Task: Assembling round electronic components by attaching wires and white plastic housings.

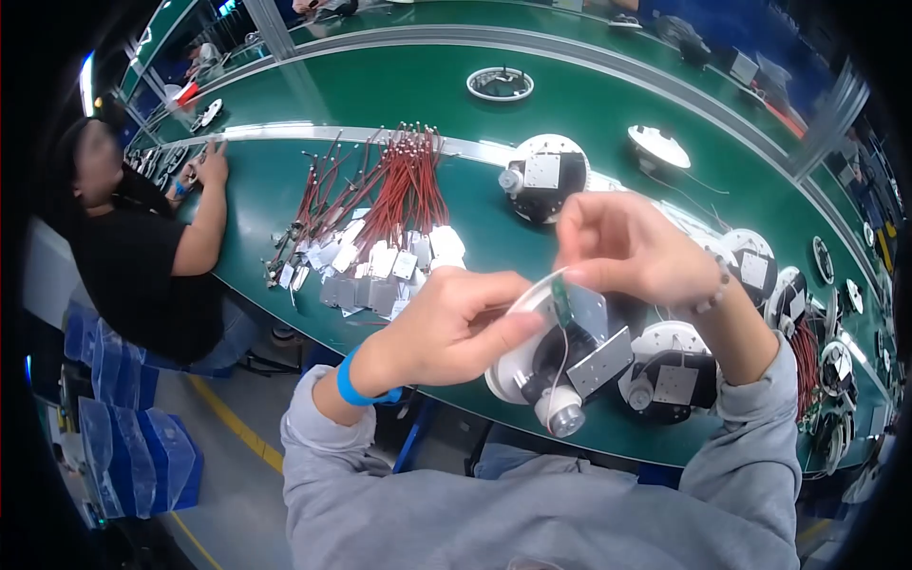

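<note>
My left hand (446,328) is closed around a white round motor assembly (510,378), tilted above the near edge of the green bench. It carries a black base, a metal bracket (600,363), a small green circuit board (560,302), a thin pale wire and a white motor (560,413) with a metal end. At its top rim, beside the circuit board, my right hand (632,247) pinches with thumb and curled fingers. Similar assemblies lie on the bench: one (543,180) beyond my hands, another (676,380) below my right wrist.
Left of my hands lies a pile of red wires (404,185) ending in flat silver-white pieces (380,266). More round units (755,266) line the right side. A white round part (657,147) and a ring-like one (500,84) sit farther back. A co-worker (142,237) sits at left.
</note>
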Available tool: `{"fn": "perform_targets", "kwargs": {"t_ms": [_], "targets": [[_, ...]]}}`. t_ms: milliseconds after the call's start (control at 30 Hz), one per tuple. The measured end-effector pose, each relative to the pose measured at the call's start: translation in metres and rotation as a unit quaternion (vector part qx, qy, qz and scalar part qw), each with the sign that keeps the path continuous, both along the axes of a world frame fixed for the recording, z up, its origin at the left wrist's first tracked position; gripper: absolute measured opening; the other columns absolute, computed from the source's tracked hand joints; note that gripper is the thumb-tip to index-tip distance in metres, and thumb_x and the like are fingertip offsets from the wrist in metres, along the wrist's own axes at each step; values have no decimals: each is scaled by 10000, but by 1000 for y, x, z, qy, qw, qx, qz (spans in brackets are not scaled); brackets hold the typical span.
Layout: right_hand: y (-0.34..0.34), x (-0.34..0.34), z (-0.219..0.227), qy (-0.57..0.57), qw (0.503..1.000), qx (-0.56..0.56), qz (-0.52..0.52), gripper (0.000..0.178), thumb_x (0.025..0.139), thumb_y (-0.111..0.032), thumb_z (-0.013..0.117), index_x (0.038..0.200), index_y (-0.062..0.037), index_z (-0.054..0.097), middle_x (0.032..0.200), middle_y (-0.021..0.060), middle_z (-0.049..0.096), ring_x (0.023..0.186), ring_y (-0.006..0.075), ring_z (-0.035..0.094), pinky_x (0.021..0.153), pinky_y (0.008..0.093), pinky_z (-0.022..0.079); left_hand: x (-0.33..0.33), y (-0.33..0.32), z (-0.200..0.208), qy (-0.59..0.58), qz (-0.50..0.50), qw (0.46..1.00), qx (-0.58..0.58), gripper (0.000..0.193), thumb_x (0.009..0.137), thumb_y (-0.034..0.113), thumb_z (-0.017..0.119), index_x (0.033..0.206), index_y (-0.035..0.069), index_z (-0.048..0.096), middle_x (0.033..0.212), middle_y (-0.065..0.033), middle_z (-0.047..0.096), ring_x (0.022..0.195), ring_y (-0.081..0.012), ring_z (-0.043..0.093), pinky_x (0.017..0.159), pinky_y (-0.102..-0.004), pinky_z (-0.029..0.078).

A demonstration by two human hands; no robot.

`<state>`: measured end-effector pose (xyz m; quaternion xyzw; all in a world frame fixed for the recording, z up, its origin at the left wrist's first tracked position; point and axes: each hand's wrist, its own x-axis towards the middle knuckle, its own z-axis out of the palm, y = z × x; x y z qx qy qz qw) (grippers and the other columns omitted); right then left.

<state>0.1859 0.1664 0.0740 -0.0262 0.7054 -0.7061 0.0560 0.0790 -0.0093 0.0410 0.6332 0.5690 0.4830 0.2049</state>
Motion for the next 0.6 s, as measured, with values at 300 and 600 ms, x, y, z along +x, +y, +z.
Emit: {"fn": "perform_targets", "kwargs": {"t_ms": [300,600], "targets": [[64,-17,-4,166,884,414,-139,178,713,-108,600,864,-21,562,782,64,585,782,195,551,707,327,438,-89,-28,34,103,272,952,-92,165,757,126,555,696,-28,553,563,41,474,542,-21,406,450,-178,314],[255,12,-81,-7,623,749,-224,308,566,-165,686,835,-54,584,877,133,565,866,284,535,747,360,446,-315,-42,-41,602,490,567,-276,189,748,164,513,854,9,526,775,-176,562,729,-334,545,738,-378,432]]}}
